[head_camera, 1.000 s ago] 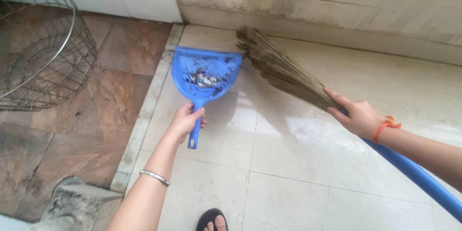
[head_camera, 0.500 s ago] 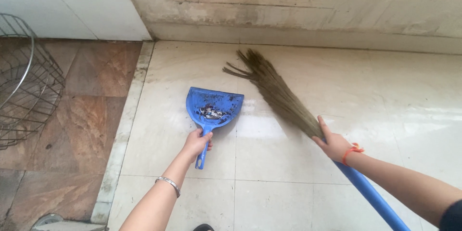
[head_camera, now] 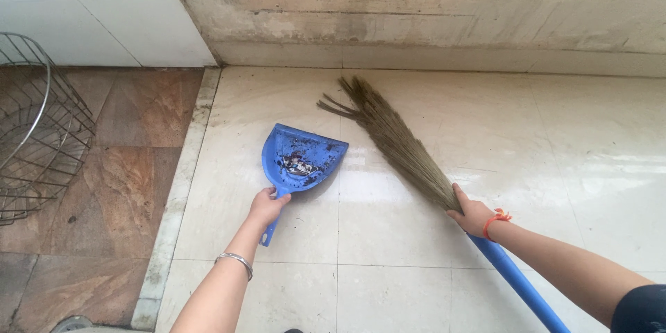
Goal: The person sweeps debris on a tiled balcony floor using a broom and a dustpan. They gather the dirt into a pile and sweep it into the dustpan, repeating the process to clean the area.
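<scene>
Left hand [head_camera: 267, 206]: fingers wrapped on blue plastic dustpan [head_camera: 302, 158], debris inside, shifted right since before.
Right hand [head_camera: 472, 214]: fingers clasping blue-handled grass broom [head_camera: 399, 140], bristles now clear of pan.

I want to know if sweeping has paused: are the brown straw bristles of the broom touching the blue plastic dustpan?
Apart. The head view shows bare pale floor tile between the broom bristles and the dustpan.

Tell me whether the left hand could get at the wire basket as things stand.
Probably not: the left hand grips the blue dustpan, and the wire basket sits well off to its left across bare floor, apparently beyond its present reach.
</scene>
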